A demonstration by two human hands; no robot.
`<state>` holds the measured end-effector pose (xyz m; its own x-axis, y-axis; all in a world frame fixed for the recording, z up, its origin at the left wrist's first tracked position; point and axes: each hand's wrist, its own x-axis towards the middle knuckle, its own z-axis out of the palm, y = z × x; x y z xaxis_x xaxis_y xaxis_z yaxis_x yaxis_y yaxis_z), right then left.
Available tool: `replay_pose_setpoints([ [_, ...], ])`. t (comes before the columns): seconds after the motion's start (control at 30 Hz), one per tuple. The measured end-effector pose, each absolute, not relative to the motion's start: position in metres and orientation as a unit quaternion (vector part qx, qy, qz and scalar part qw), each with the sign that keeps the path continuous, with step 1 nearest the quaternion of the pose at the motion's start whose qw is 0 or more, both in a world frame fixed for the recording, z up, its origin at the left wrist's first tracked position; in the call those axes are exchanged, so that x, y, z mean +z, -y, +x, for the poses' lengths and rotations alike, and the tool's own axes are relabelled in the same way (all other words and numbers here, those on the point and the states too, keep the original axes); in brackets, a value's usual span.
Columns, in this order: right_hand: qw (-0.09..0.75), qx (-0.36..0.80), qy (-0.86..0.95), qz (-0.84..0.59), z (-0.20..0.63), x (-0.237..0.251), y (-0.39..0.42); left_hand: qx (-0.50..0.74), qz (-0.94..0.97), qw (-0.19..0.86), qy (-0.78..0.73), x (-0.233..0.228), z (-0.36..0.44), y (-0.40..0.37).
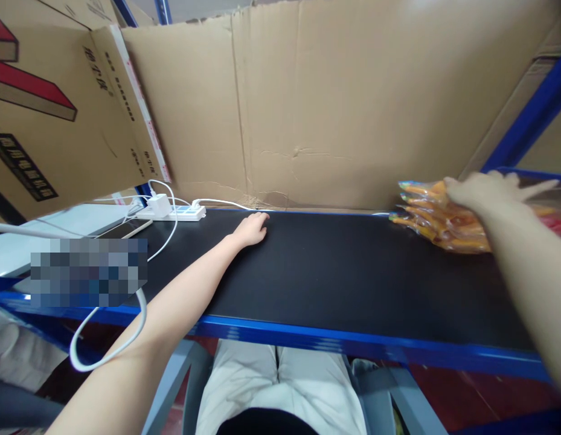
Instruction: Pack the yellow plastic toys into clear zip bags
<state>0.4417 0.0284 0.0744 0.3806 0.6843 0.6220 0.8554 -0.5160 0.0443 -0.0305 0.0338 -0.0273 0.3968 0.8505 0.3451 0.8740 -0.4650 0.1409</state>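
My left hand [252,229] rests on the black mat [316,278] near its far edge, fingers loosely curled, holding nothing. My right hand [486,188] reaches to the far right and lies flat, fingers spread, on top of a stack of orange snack packets [432,220] in clear wrapping. The stack sits at the right end of the mat, against the cardboard wall. Whether the fingers grip the top packet cannot be told.
A cardboard sheet [334,103] walls the back; a printed carton [49,103] leans at the left. A white power strip [176,211] with a charger and cables, and a phone [126,228], lie at the far left. The blue table edge [334,341] runs along the front.
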Motion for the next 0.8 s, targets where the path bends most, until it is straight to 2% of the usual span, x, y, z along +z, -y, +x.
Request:
replay_pose_setpoints([
  [0.07, 0.224, -0.305, 0.526, -0.762, 0.405, 0.067, -0.018, -0.134, -0.827, 0.089, 0.539, -0.016, -0.03, -0.025],
  [0.13, 0.262, -0.354, 0.603, -0.666, 0.376, 0.052, -0.011, -0.112, -0.799, 0.126, 0.577, -0.001, -0.029, -0.017],
  [0.23, 0.252, -0.356, 0.726, -0.531, 0.353, 0.014, -0.013, -0.096, -0.766, 0.13, 0.623, 0.026, -0.031, -0.002],
  [0.33, 0.199, -0.276, 0.821, -0.458, 0.35, -0.026, -0.023, -0.099, -0.752, 0.158, 0.633, 0.049, -0.044, 0.016],
  [0.4, 0.172, -0.234, 0.845, -0.449, 0.351, -0.043, -0.029, -0.121, -0.708, 0.187, 0.67, 0.056, -0.061, 0.029],
  [0.5, 0.18, -0.208, 0.84, -0.468, 0.351, -0.053, -0.033, -0.155, -0.609, 0.205, 0.751, 0.048, -0.098, 0.047],
  [0.7, 0.191, -0.165, 0.815, -0.521, 0.353, -0.054, -0.035, -0.156, -0.509, 0.107, 0.84, 0.011, -0.179, 0.068],
  [0.8, 0.193, -0.147, 0.807, -0.538, 0.355, -0.056, -0.036, -0.144, -0.491, 0.095, 0.854, -0.004, -0.208, 0.064],
])
